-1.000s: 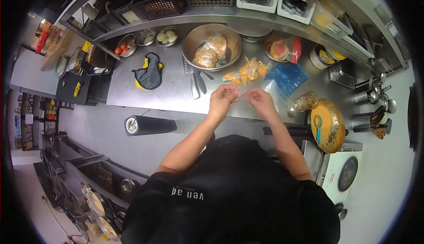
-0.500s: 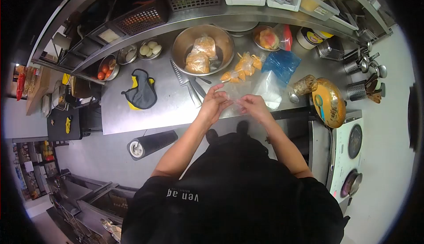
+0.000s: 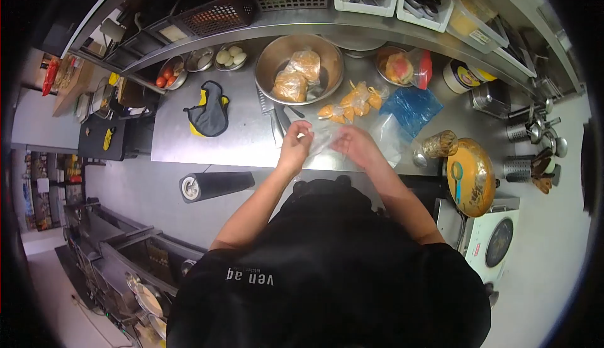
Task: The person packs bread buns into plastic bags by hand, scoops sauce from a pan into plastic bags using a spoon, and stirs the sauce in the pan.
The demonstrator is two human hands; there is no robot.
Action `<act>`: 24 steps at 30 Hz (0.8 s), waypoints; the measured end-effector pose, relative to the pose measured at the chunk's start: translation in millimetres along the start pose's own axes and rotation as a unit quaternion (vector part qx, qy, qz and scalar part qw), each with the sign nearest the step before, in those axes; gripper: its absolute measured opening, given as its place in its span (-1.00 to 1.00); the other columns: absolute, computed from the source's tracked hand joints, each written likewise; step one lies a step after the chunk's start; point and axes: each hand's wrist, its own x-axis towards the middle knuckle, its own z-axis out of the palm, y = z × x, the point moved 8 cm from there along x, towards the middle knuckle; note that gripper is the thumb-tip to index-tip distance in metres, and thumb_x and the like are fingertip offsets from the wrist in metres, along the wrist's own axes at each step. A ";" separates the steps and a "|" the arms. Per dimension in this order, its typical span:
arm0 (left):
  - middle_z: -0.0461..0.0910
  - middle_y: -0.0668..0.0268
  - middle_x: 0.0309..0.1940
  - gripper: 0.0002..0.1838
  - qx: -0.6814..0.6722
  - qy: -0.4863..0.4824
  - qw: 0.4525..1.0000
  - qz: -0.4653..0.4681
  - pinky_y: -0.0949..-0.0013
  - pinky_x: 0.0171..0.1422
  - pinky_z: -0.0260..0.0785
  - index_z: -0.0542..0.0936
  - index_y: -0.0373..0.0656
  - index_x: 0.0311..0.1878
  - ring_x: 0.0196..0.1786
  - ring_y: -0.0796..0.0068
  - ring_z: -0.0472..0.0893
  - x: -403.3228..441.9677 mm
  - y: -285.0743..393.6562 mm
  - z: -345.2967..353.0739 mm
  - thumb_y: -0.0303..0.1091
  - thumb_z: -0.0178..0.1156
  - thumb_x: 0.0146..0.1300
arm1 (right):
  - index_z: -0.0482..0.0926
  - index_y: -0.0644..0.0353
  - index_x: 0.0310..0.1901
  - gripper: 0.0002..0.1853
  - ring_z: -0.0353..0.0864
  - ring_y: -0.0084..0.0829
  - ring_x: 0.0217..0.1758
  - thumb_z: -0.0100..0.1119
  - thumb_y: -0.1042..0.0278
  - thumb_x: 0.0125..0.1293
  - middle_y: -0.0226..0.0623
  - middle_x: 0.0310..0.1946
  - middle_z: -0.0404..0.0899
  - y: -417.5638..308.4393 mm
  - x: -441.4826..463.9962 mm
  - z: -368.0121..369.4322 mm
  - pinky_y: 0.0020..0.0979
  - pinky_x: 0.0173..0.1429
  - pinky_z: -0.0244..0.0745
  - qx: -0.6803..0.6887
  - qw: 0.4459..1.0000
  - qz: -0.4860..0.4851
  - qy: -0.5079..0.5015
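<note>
Between my hands a thin clear plastic bag is stretched above the counter's front edge. My left hand pinches its left side, and my right hand grips its right side. Just beyond them lie small tied bags of orange filling. A large steel bowl behind these holds two bigger bags of orange-brown food. More clear bags lie to the right of my right hand, beside a blue plastic bag. Knives rest on the counter beyond my left hand.
A grey-yellow mitt lies left on the steel counter. Small bowls hold tomatoes and eggs. At right are a glass jar, a pan of orange sauce and a hob. A shelf spans the back.
My hands have moved apart, spreading the clear bag between them. The camera view has shifted, so the counter and its items appear displaced.
</note>
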 end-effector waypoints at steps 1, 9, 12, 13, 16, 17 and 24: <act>0.40 0.40 -0.25 -0.81 0.137 0.014 0.990 0.024 0.57 -0.22 0.28 0.46 -0.09 -0.12 -0.30 0.54 0.45 -6.5 9.1 4.9 -0.59 0.09 0.24 | 0.48 0.20 -0.12 -0.86 0.55 -0.45 -0.30 0.06 0.44 0.30 -0.33 -0.33 0.55 -0.6 5.5 -0.5 -0.41 -0.17 0.51 0.001 1.000 0.004 -0.006; 0.45 0.03 -0.14 -0.74 0.496 0.170 0.803 0.285 0.13 -0.01 0.42 0.64 -0.21 -0.25 -0.10 -0.02 0.54 -20.0 48.7 -6.5 -0.71 0.05 0.06 | 0.48 0.21 -0.08 -0.83 0.52 -0.47 -0.32 0.06 0.46 0.31 -0.38 -0.31 0.51 31.4 22.4 8.4 -0.43 -0.25 0.45 -0.189 0.963 0.080 -0.177; 0.48 -0.01 -0.10 -0.68 0.500 0.204 0.798 0.267 0.17 0.01 0.43 0.61 -0.29 -0.14 -0.08 -0.02 0.55 -19.4 43.6 0.6 -0.74 0.07 0.03 | 0.51 0.25 -0.02 -0.73 0.54 -0.37 -0.31 0.02 0.57 0.23 -0.25 -0.29 0.54 -8.1 73.7 -23.7 -0.29 -0.18 0.48 -0.516 0.817 -0.257 -0.030; 0.49 -0.05 -0.08 -0.66 0.516 0.192 0.790 0.270 0.15 0.03 0.44 0.56 -0.36 -0.07 -0.07 -0.06 0.55 -17.6 41.3 0.9 -0.73 0.07 0.03 | 0.53 0.26 -0.04 -0.72 0.54 -0.32 -0.20 0.01 0.58 0.20 -0.23 -0.25 0.54 -33.3 61.6 -2.9 -0.28 -0.11 0.47 -0.622 0.689 -0.373 0.002; 0.51 -0.07 -0.05 -0.68 0.525 0.183 0.799 0.227 0.15 0.05 0.44 0.58 -0.36 -0.09 -0.05 -0.08 0.55 -11.0 32.2 -6.3 -0.71 0.07 0.04 | 0.57 0.27 -0.08 -0.71 0.49 -0.23 -0.03 -0.02 0.58 0.17 -0.19 -0.20 0.53 -40.0 69.9 23.4 -0.24 0.00 0.45 -0.755 0.472 -0.455 0.036; 0.51 -0.07 -0.05 -0.68 0.524 0.189 0.799 0.227 0.15 0.05 0.44 0.58 -0.36 -0.09 -0.05 -0.08 0.55 -9.1 31.6 -10.0 -0.71 0.07 0.04 | 0.58 0.27 -0.09 -0.71 0.45 -0.18 0.05 -0.05 0.58 0.17 -0.17 -0.19 0.53 -32.2 82.0 22.9 -0.20 0.06 0.43 -0.803 0.408 -0.433 0.045; 0.52 -0.07 0.02 -0.68 0.565 0.179 0.763 0.258 0.19 0.05 0.45 0.58 -0.34 -0.03 -0.06 -0.06 0.58 -1.5 28.2 -24.8 -0.63 0.09 0.10 | 0.50 0.26 0.00 -0.70 0.55 -0.19 0.00 -0.01 0.60 0.22 -0.19 -0.10 0.53 -66.5 54.4 22.2 -0.26 0.07 0.49 -0.715 0.603 -0.355 -0.014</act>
